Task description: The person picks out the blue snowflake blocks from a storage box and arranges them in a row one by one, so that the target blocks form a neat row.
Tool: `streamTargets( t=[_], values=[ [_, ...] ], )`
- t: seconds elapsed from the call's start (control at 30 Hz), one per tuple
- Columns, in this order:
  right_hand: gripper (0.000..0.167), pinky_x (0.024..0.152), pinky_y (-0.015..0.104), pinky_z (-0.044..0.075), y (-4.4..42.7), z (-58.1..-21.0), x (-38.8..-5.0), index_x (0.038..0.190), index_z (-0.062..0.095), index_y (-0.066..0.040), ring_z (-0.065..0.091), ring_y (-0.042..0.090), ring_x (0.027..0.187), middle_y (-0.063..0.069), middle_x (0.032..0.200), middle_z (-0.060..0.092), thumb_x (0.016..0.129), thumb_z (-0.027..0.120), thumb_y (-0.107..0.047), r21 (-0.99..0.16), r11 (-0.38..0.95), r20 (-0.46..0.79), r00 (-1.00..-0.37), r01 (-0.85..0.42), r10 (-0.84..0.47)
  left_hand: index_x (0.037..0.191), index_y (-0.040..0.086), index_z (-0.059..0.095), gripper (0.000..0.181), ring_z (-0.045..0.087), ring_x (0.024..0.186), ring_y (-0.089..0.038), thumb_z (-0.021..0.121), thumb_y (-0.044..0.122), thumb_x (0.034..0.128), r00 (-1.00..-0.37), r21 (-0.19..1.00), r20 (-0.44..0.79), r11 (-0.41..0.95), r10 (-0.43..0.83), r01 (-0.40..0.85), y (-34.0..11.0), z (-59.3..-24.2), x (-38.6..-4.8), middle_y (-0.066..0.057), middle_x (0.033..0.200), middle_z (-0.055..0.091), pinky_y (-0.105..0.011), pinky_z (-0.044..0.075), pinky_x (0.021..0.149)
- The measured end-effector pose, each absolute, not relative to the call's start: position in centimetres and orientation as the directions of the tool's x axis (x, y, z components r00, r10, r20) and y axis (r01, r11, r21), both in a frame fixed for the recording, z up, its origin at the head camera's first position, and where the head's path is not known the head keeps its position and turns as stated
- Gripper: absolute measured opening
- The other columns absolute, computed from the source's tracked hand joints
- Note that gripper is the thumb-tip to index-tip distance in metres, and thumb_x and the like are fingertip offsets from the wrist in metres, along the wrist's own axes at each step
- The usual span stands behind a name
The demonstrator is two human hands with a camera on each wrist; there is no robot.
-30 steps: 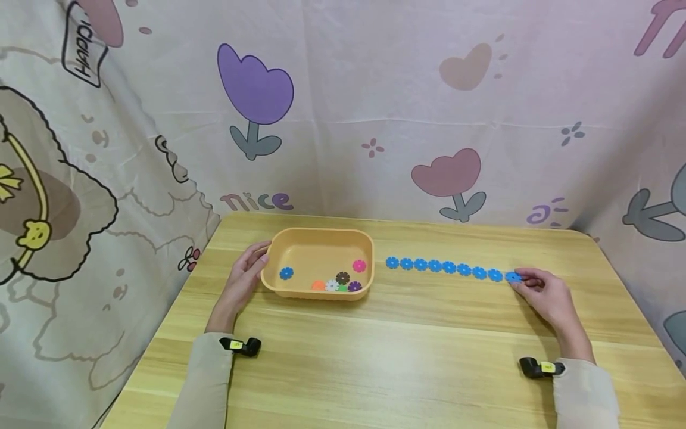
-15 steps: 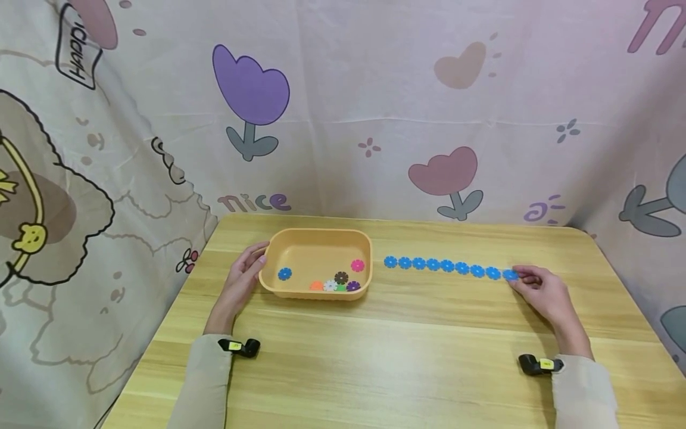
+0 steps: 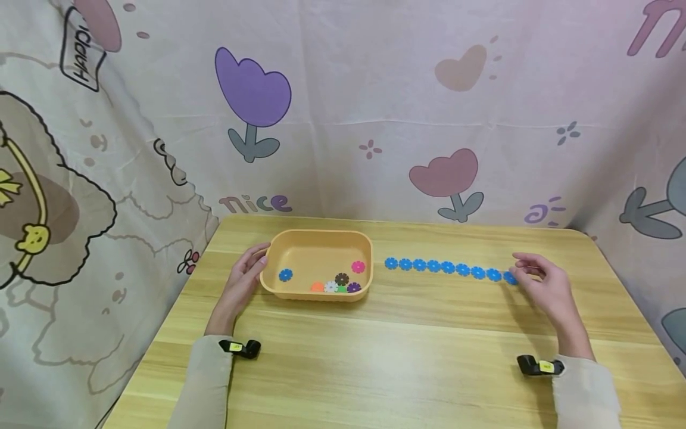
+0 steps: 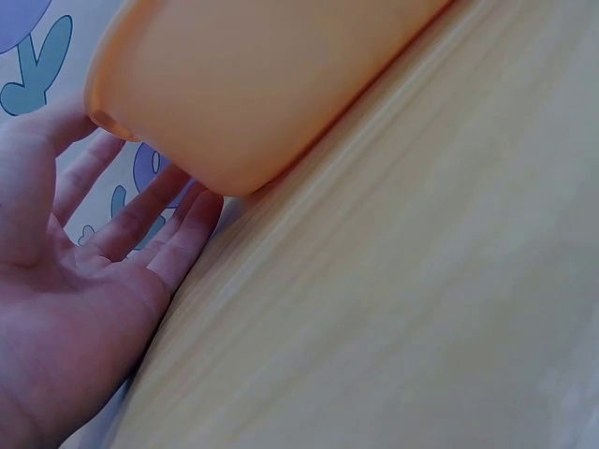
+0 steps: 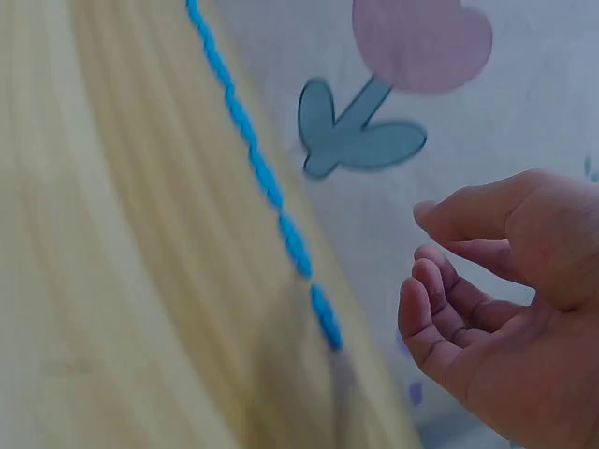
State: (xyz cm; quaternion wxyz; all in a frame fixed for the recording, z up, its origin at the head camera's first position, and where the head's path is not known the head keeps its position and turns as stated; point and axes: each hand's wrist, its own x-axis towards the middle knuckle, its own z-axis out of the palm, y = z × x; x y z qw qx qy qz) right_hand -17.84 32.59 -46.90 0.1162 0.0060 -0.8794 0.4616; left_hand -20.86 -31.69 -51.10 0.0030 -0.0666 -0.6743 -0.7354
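Observation:
My left hand rests at the left end of a yellow-orange plastic tub. In the left wrist view its fingers lie fairly straight against the tub's outer wall, with the thumb at the rim. To the tub's right, blue snowflake discs lie flat in a row on the table. My right hand hovers over the row's right end and partly covers the last blue disc. In the right wrist view the loosely bent fingers hold nothing and stand apart from that disc.
Inside the tub lie a blue disc, a pink disc, a brown disc and several other coloured ones. A printed cloth hangs behind the wooden table.
My right hand has let go of the last blue disc and lifted slightly, its thumb and index finger parting. That disc has shifted a little left, closer to the row. The left hand stays put.

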Motion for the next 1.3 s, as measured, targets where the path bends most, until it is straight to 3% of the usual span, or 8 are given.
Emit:
streamTargets(
  t=[0.27,0.5,0.6,1.3],
  values=[
    [0.037,0.08,0.005,0.049,29.7,-45.2,-18.1,0.133,0.061,0.003,0.058,0.001,0.098,-0.014,0.111,0.061,0.1,0.068,-0.011,-0.824,0.527,0.26,-0.965,-0.207,0.027,0.153,0.002,0.04,0.051,0.05,0.132,-0.019,0.055,0.022,0.1083,-0.992,0.992,0.093,-0.092,0.081,0.086,-31.8,-51.1,-20.9,-0.019,0.154,0.041,-0.026,0.052,0.1],
    [0.036,0.081,0.007,0.051,26.8,-43.3,-17.7,0.133,0.062,0.002,0.059,0.005,0.099,0.015,0.115,0.062,0.1,0.068,-0.01,-0.825,0.494,0.299,-0.954,-0.275,-0.033,0.153,0.002,0.041,0.051,0.05,0.133,-0.02,0.055,0.021,0.1082,-0.992,0.992,0.095,-0.095,0.078,0.088,-31.8,-51.1,-20.9,-0.018,0.154,0.041,-0.027,0.052,0.1],
    [0.035,0.079,0.008,0.051,25.7,-42.8,-17.6,0.132,0.063,0.001,0.059,0.005,0.098,0.019,0.114,0.063,0.099,0.069,-0.008,-0.807,0.497,0.339,-0.939,-0.32,-0.055,0.153,0.003,0.041,0.05,0.05,0.133,-0.02,0.055,0.021,0.1082,-0.992,0.992,0.096,-0.091,0.076,0.089,-31.7,-51.0,-20.9,-0.019,0.154,0.041,-0.027,0.052,0.1],
    [0.034,0.083,0.017,0.055,17.4,-41.6,-18.3,0.131,0.066,-0.007,0.064,0.014,0.101,0.007,0.114,0.069,0.097,0.071,-0.005,-0.808,0.374,0.411,-0.891,-0.455,-0.195,0.153,0.001,0.039,0.05,0.05,0.133,-0.02,0.053,0.021,0.1091,-0.993,0.994,0.089,-0.075,0.074,0.083,-31.7,-51.3,-21.0,-0.02,0.154,0.041,-0.026,0.052,0.1]
  ],
)
